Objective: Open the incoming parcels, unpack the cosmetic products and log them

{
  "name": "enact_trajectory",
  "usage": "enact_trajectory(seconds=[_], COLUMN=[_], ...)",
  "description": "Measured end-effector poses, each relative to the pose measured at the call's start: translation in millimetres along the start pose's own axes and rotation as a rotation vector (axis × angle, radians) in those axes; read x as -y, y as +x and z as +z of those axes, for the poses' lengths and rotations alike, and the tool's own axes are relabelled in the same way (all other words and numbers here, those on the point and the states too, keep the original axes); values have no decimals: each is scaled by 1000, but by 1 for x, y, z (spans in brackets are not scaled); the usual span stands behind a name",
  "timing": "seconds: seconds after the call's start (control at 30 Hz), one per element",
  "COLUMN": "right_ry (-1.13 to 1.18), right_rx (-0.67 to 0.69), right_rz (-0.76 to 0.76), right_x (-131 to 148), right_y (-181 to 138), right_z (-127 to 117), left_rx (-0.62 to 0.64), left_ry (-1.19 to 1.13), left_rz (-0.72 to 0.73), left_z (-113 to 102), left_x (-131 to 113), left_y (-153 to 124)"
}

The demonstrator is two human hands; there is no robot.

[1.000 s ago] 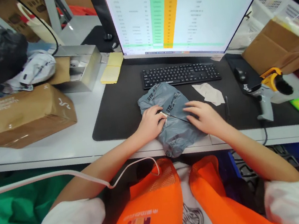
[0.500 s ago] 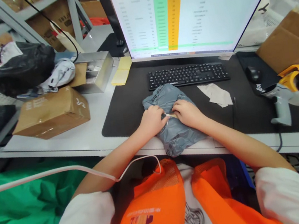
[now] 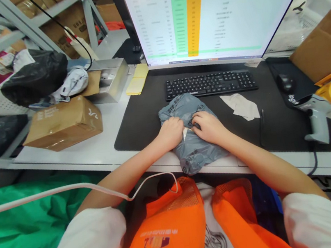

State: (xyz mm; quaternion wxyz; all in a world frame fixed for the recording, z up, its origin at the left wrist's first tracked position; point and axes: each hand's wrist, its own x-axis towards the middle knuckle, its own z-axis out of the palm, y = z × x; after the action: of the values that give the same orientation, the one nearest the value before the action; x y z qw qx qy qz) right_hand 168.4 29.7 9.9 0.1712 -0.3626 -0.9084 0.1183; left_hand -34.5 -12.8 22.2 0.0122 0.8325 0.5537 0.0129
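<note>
A grey plastic mailer bag (image 3: 192,149) lies on the black desk mat (image 3: 135,120) at the desk's front edge, just before the black keyboard (image 3: 209,84). My left hand (image 3: 171,132) is curled on the bag's left side, fingers closed on the plastic. My right hand (image 3: 207,126) pinches the bag's top fold right beside it, fingertips nearly touching the left hand. A small pale strip shows between the two hands.
A large monitor (image 3: 216,8) stands behind the keyboard. A crumpled paper slip (image 3: 240,105) and a pen (image 3: 261,128) lie right of the bag. A barcode scanner (image 3: 321,107) and mouse (image 3: 285,81) sit far right. A brown parcel (image 3: 62,123), metal box (image 3: 109,80) and black bags (image 3: 34,77) fill the left.
My right hand slid left along the bag from flat on its right side until it met my left hand and closed on the fold. The view shifted slightly.
</note>
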Motion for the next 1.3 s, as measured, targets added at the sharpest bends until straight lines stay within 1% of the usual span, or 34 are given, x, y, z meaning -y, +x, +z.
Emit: enact_trajectory(seconds=[0.13, 0.27, 0.37, 0.47, 0.57, 0.67, 0.73, 0.87, 0.93, 1.1, 1.2, 1.3], right_ry=[19, 37, -20, -115, -230, -337, -399, -496, -513, -481, -458, -408], right_rx=[48, 111, 164, 217, 279, 324, 324, 333, 350, 344, 302, 281], right_rz=[-11, 2, 22, 28, 25, -10, -58, -166, -212, -331, -345, -306], right_x=[0, 2, 7, 15, 23, 33, 39, 45, 42, 22, 15, 15], right_y=[0, 0, 3, 8, 14, 18, 19, 21, 23, 33, 37, 36], right_z=[-4, -9, -13, -17, -20, -20, -19, -16, -16, -20, -28, -38], left_rx=[-26, 27, 42, 0, -76, -128, -121, -59, -60, -137, -170, -169], left_ry=[-91, -217, -277, -325, -373, -393, -393, -377, -369, -382, -434, -461], left_rz=[55, 75, 76, 80, 52, 22, 15, 21, 29, 25, 0, -11], left_z=[-4, -12, -12, -5, 6, 13, 13, 6, 3, 4, 7, 8], left_x=[8, 15, 18, 18, 15, 11, 11, 13, 16, 20, 20, 19], left_y=[-3, -10, -17, -24, -29, -30, -28, -20, -16, -10, -11, -13])
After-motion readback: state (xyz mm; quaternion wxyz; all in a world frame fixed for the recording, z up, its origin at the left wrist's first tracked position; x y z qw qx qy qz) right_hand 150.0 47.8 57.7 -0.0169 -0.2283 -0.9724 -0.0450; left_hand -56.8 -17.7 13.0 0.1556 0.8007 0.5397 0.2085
